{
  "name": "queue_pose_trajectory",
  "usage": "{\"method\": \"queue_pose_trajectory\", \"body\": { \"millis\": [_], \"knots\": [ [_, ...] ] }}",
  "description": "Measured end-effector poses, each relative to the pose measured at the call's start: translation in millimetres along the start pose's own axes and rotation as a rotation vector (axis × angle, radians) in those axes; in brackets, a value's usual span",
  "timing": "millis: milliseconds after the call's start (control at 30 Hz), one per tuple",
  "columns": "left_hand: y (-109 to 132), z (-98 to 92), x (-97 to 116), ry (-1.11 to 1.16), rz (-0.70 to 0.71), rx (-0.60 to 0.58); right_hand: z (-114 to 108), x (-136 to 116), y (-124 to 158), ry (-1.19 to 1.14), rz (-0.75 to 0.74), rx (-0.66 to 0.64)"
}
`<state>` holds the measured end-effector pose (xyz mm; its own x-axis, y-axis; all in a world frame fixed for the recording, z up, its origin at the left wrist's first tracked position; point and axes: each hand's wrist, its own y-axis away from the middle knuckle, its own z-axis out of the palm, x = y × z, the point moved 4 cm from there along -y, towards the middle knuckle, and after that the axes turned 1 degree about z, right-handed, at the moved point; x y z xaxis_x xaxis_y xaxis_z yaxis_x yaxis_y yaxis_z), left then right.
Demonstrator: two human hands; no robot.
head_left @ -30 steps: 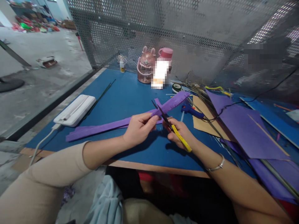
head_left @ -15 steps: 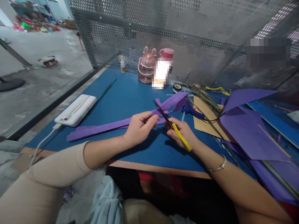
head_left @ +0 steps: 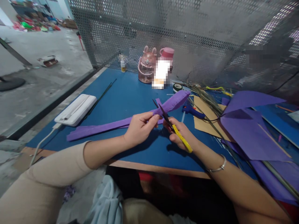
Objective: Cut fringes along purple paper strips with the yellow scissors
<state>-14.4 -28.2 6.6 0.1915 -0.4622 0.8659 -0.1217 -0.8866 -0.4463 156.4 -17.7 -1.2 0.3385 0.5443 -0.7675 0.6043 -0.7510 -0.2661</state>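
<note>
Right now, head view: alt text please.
The right hand holds open scissors at a purple strip pinched in the left hand, over a blue table. Purple sheets and a glue gun lie right, a white device left.

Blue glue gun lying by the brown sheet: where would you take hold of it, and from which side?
Probably mid-handle, from above on the near side. The blue glue gun lies low, its slim handle reaching rightward partly over the brown sheet; avoid the clear stick at its left end and the black cord at its right.
</note>
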Motion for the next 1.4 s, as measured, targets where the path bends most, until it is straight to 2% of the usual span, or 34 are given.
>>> {"method": "queue_pose_trajectory", "body": {
  "millis": [467, 567, 733, 833, 1100, 1400],
  "knots": [
    [-0.4, -0.8, -4.6, 0.06, -0.041, 0.004, -3.6, 4.7, 2.0, 0.118, 0.031, 0.081],
    [-0.3, -1.6, -4.3, 0.038, -0.031, 0.011, -3.8, 3.7, 1.3, 0.098, 0.029, 0.044],
    [-0.5, -2.0, -1.9, 0.073, -0.011, 0.032, 0.5, 6.1, 0.6, -0.003, -0.008, -0.094],
    [-0.1, -1.5, -1.0, 0.035, 0.004, 0.023, 1.4, 6.9, 0.8, -0.013, -0.008, -0.107],
    [1.4, 0.0, 0.8, -0.027, 0.029, -0.024, 1.3, 5.0, 1.0, -0.003, 0.009, 0.001],
    [-0.6, -1.6, -1.9, 0.055, -0.001, 0.023, -1.5, 7.4, 2.1, 0.083, 0.017, 0.07]
  ]
}}
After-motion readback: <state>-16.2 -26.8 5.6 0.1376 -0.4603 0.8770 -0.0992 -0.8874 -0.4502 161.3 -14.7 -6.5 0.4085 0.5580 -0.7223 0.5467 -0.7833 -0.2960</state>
